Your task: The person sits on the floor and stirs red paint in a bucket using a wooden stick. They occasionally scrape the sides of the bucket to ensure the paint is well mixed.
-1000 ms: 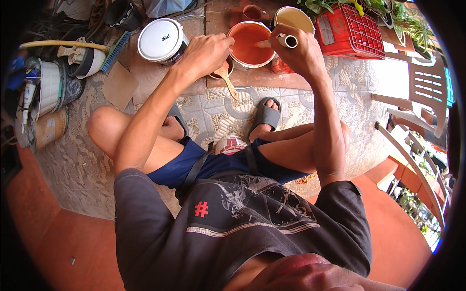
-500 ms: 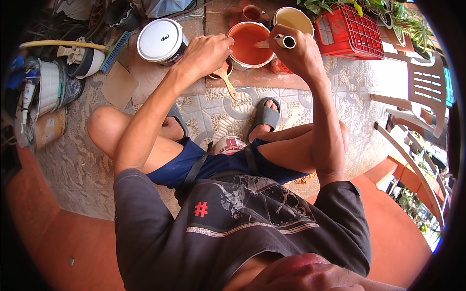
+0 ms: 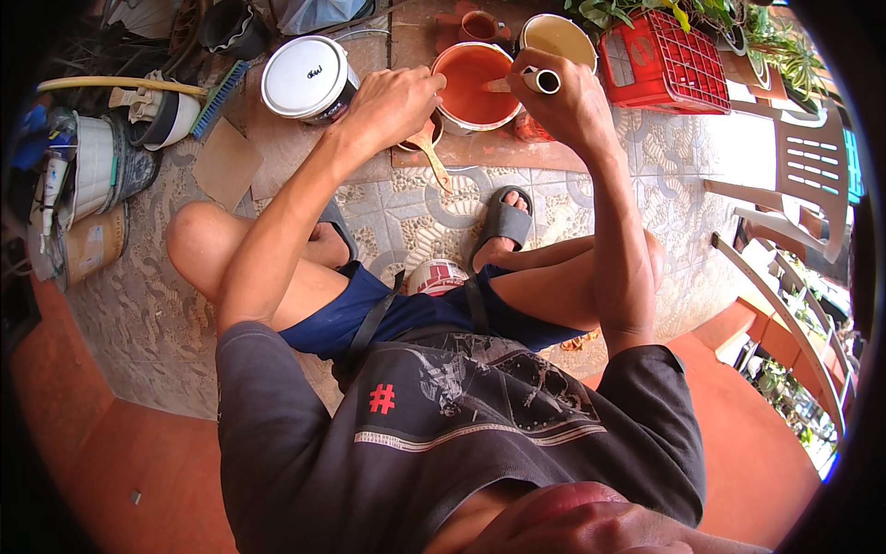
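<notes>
An open bucket [image 3: 473,63] with orange-red paint inside its wall stands in front of me. My left hand [image 3: 392,106] is at its left rim, fingers closed on the edge. My right hand [image 3: 568,106] is wrapped round a pale hollow tube [image 3: 546,81], whose open end faces up. One digit of that hand points over the paint; the tube's other end is hidden. Below my left hand, a paintbrush with a wooden handle [image 3: 434,164] rests across a small can [image 3: 407,145], which my hand partly covers.
A white-lidded pail [image 3: 306,78] stands left of the bucket, a cream-coloured bucket [image 3: 559,35] behind my right hand. Farther right are a red crate [image 3: 663,65] and a plastic chair [image 3: 812,171]. A blue-bristled brush [image 3: 220,100] leans at left. Between my feet sits a small white-and-red tub [image 3: 437,275].
</notes>
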The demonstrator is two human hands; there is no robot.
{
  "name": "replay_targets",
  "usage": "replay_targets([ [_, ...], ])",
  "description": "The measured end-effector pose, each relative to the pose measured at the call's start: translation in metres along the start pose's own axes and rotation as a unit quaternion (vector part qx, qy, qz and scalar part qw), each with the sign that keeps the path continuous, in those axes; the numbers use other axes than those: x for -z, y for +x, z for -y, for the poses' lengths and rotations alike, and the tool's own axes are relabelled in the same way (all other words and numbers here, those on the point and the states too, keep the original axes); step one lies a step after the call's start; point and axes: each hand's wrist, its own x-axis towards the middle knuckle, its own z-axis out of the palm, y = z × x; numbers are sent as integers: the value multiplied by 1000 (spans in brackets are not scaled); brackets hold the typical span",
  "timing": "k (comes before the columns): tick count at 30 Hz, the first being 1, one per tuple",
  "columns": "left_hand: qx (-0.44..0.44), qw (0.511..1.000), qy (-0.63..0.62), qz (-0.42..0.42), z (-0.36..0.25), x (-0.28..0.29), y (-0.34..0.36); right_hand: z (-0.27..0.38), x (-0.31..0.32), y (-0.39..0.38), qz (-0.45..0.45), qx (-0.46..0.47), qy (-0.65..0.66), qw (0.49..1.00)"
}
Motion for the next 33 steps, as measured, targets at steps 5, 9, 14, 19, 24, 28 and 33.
replay_targets([
  [5,1,1000,0,3,0,0,0,-2,-1,0,-3,6,2,1000],
  [9,2,1000,0,4,-1,1,0,-1,-1,0,-3,5,0,1000],
  [14,4,1000,4,5,-2,0,0,-1,-1,1,-1,-1,0,1000],
  [19,-3,1000,2,2,-1,0,0,0,0,1,1,-1,4,1000],
  [24,-3,1000,4,2,-1,0,0,-1,-1,1,-8,4,-2,1000],
  [28,-2,1000,7,4,-1,0,1,-2,-2,1,-8,1,-2,1000],
  [33,-1,1000,5,3,-1,0,0,0,-1,1,-3,0,2,1000],
])
